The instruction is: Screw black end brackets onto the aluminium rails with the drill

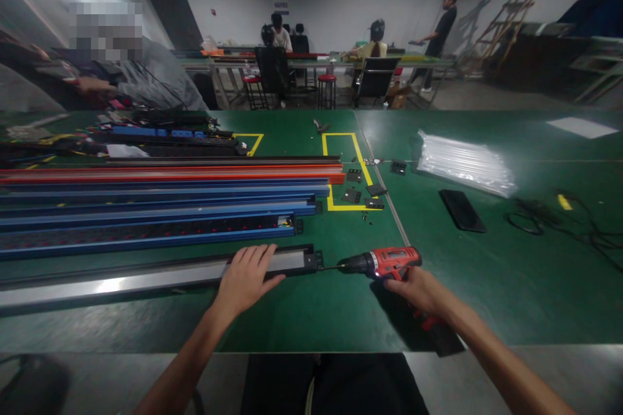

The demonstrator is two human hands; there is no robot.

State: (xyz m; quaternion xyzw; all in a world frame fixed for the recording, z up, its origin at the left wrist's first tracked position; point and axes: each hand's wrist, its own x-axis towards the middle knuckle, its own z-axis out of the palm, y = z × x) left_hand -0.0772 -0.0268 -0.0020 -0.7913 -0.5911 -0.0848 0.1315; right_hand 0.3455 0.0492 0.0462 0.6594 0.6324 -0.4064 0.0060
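Note:
My left hand (246,279) lies over a long black rail with a pale strip (160,277), its fingers wrapped across the rail near the right end. A black end cap (314,260) sits on that end. My right hand (417,288) grips the handle of a red and black power drill (389,262), which points left. The drill's thin bit reaches the end cap; whether it sits in a screw is too small to tell. Above the rail lie blue rails (263,227) and an orange-red rail (272,172), side by side.
Small black caps (352,196) lie near yellow tape on the green table (341,311). To the right are a black phone (462,210), clear-wrapped strips (462,162) and dark cables (549,220). A person in a translucent coat (156,71) is at the far left.

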